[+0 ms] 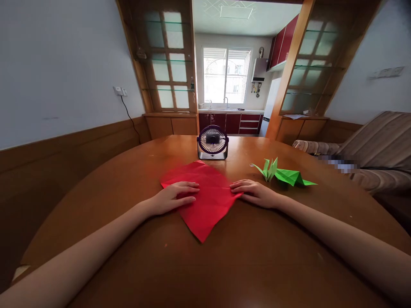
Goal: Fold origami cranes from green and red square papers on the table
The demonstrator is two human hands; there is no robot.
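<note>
A sheet of red paper (212, 205) lies on the wooden table in front of me, one corner pointing towards me. Faint crease lines cross it, and its right corner looks slightly raised. Across the left part of the sheet rests my left hand (175, 196), fingers stretched out and thumb apart. My right hand (253, 192) is at the right corner, its fingertips on the paper and its thumb just beyond the edge. To the right of that hand stands a folded green paper figure (289, 176) with pointed ends, touching neither hand.
Behind the red paper a small dark fan (212, 141) stands on the round-edged wooden table (257, 265). A striped sofa (379, 141) is at the right. Beyond the table are wooden cabinets with glass shelves and a kitchen with a window (226, 75).
</note>
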